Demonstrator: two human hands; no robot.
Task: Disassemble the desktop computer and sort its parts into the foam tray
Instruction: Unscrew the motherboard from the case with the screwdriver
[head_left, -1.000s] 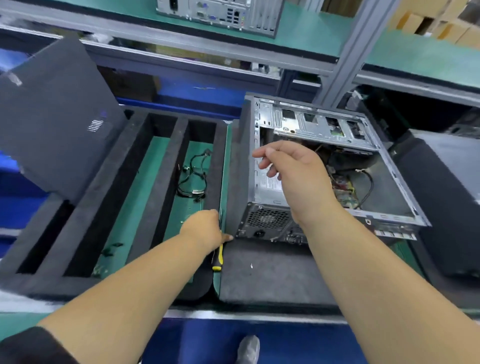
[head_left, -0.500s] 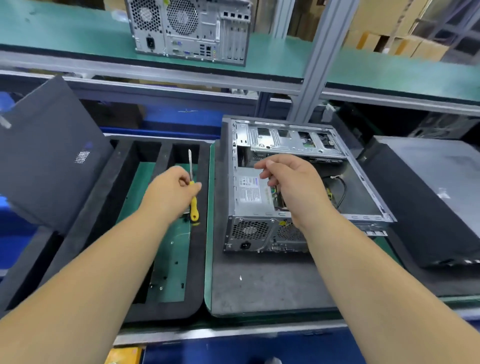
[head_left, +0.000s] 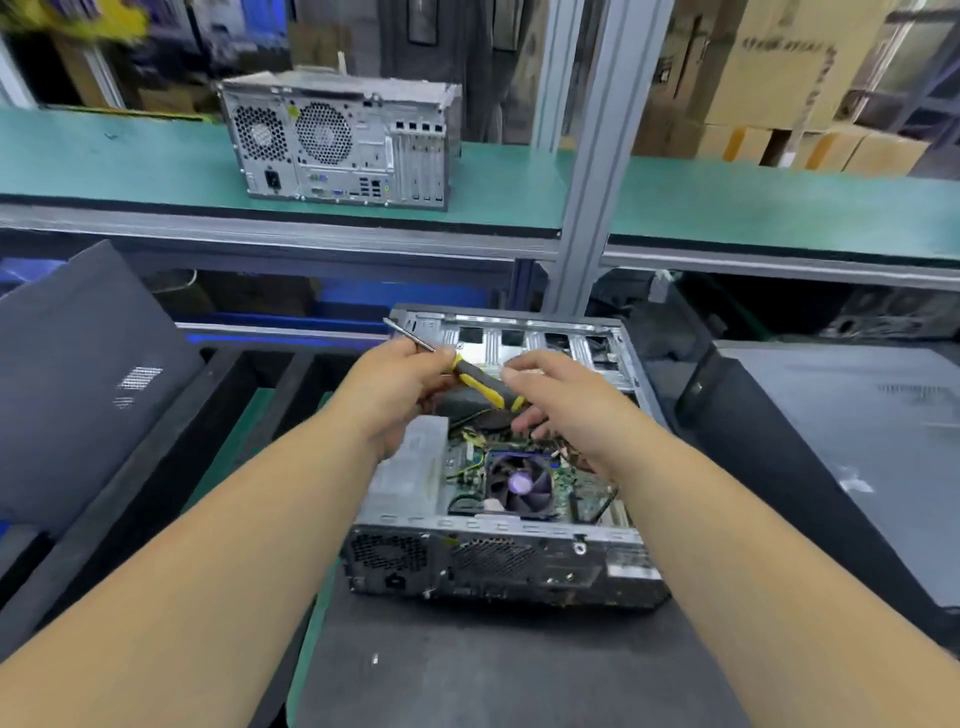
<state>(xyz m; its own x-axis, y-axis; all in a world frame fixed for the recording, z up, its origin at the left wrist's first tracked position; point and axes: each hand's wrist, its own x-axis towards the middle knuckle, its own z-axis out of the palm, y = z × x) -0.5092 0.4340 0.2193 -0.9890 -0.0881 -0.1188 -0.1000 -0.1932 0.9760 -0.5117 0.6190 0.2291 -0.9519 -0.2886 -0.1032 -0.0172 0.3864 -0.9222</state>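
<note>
- While the left hand (head_left: 400, 387) grips the yellow-and-black screwdriver (head_left: 467, 376) mid-frame, the right hand (head_left: 558, 397) curls round its ribbed handle.
- Beneath them lies the open grey metal desktop computer (head_left: 498, 519).
- Dark foam tray (head_left: 171, 447) sits at left.

Even, bright overhead light falls on the scene with soft shadows only. Motion blur smears the far left corner and softens the hands. Wide-angle distortion bows the shelf rail (head_left: 363, 228) and stretches the edges.
</note>
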